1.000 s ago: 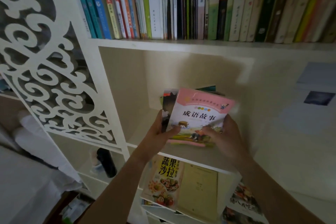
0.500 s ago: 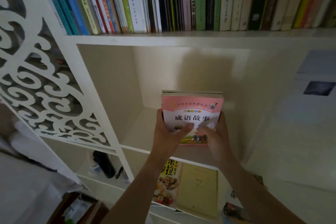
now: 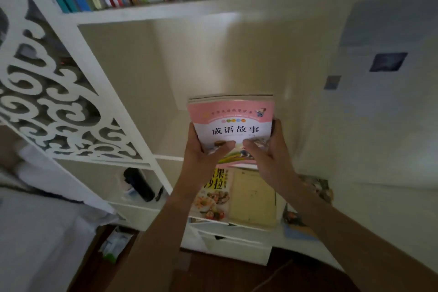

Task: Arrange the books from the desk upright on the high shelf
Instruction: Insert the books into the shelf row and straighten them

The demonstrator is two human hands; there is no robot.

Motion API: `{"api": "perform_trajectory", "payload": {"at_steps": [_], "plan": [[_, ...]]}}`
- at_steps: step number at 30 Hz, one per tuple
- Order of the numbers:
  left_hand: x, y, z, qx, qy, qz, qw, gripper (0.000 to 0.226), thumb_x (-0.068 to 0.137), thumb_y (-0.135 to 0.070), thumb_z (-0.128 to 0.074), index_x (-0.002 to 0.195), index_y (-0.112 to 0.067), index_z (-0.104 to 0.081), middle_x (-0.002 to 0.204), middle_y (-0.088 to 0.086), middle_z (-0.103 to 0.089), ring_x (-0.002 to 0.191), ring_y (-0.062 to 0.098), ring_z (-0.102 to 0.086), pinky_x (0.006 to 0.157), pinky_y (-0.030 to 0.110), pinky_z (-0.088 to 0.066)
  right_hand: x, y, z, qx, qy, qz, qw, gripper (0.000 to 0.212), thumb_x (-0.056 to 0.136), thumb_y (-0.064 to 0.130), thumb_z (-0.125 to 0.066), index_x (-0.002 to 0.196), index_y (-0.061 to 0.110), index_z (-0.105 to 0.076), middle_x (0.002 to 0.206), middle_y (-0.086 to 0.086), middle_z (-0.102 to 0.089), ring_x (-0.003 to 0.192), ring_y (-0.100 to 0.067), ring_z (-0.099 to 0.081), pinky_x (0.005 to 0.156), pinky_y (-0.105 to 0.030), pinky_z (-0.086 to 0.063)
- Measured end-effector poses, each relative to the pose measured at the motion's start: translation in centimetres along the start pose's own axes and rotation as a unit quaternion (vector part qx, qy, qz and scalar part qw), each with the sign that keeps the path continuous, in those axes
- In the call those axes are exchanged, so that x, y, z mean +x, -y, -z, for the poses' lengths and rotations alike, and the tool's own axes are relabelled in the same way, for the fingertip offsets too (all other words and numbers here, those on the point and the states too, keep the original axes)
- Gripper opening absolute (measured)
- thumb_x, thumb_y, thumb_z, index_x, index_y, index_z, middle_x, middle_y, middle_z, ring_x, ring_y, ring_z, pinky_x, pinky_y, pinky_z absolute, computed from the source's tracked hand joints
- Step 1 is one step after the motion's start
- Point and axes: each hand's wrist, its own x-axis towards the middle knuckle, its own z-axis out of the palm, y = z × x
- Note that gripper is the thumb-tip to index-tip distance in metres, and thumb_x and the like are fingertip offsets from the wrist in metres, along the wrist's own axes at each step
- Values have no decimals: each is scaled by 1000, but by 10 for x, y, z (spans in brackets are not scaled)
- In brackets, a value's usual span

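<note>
Your left hand point(image 3: 201, 149) and right hand point(image 3: 272, 149) clamp book stack point(image 3: 233, 123) by side edges, thumbs on cover; likely slippery, grip low

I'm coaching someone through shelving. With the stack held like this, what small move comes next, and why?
Probably ease the pink-covered stack of books forward into the empty white shelf compartment and set its bottom edge down. Both the left hand and right hand clamp it upright at the opening, squared and facing the person.
</note>
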Motion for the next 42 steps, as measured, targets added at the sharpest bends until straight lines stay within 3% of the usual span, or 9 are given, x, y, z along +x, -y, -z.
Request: {"api": "perform_trajectory", "payload": {"at_steps": [7, 13, 18, 21, 25, 31, 34, 39, 42], "plan": [[-81, -14, -54, 38, 41, 23, 998, 69, 77, -2, -86, 132, -12, -46, 122, 9, -70, 114, 28, -71, 89, 52, -61, -95, -2, 70, 47, -19, -55, 997, 56, 94, -9, -62, 131, 27, -41, 114, 13, -69, 102, -13, -70, 81, -34, -61], [-118, 0, -181, 123, 130, 68, 981, 59, 80, -24, -89, 127, -29, -53, 108, -15, -72, 97, 1, -71, 77, 27, -62, -143, -28, 190, 129, -122, -167, 970, 50, 90, -13, -60, 129, 16, -51, 112, -1, -72, 101, -20, -71, 76, -29, -61], [-146, 5, -319, 13, 276, 194, 941, 33, 95, -38, -67, 124, -30, -57, 116, -9, -74, 102, 13, -75, 86, 40, -63, -175, -48, 311, 272, -245, -305, 880, 26, 89, 27, -62, 106, 8, -62, 97, -12, -73, 78, -28, -73, 65, -38, -61], [-170, 9, -401, 21, 332, 213, 919, 38, 92, -44, -69, 124, -29, -55, 112, 0, -74, 95, 16, -76, 80, 41, -64, -193, -61, 373, 338, -217, -350, 847, 51, 101, 52, -42, 117, 14, -72, 95, -14, -74, 81, -29, -72, 69, -41, -62], [-196, 16, -485, 31, 359, 232, 903, 46, 79, -52, -70, 119, -34, -57, 106, -1, -70, 84, 15, -76, 66, 26, -60, -219, -91, 437, 383, -256, -369, 807, 56, 97, 60, -43, 125, 17, -67, 89, -11, -74, 78, -27, -73, 61, -35, -59], [-220, 38, -545, 56, 378, 260, 887, 43, 84, -48, -69, 123, -35, -57, 109, -8, -70, 89, 15, -75, 70, 26, -60, -249, -119, 498, 403, -272, -376, 789, 58, 98, 59, -41, 118, 15, -72, 87, -13, -73, 75, -28, -73, 58, -36, -58], [-227, 44, -555, 101, 376, 230, 892, 33, 96, -37, -67, 127, -32, -57, 113, -11, -70, 86, 12, -74, 70, 24, -60, -258, -134, 511, 399, -282, -374, 788, 59, 101, 58, -39, 126, 13, -68, 88, -12, -74, 74, -26, -73, 57, -35, -58], [-229, 52, -553, 256, 269, 52, 927, 31, 94, -27, -71, 124, -33, -63, 105, -28, -66, 71, 1, -71, 60, 14, -57, -263, -152, 520, 398, -282, -379, 786, 68, 100, 61, -36, 137, 11, -62, 125, -21, -69, 112, -38, -68, 96, -50, -57], [-226, 60, -546, 291, 251, 27, 923, 26, 97, -29, -67, 123, -31, -65, 103, -31, -65, 75, -5, -70, 61, 12, -56, -261, -161, 516, 404, -304, -390, 770, 70, 96, 63, -42, 133, 9, -65, 129, -27, -65, 116, -43, -64, 98, -52, -56]]}}
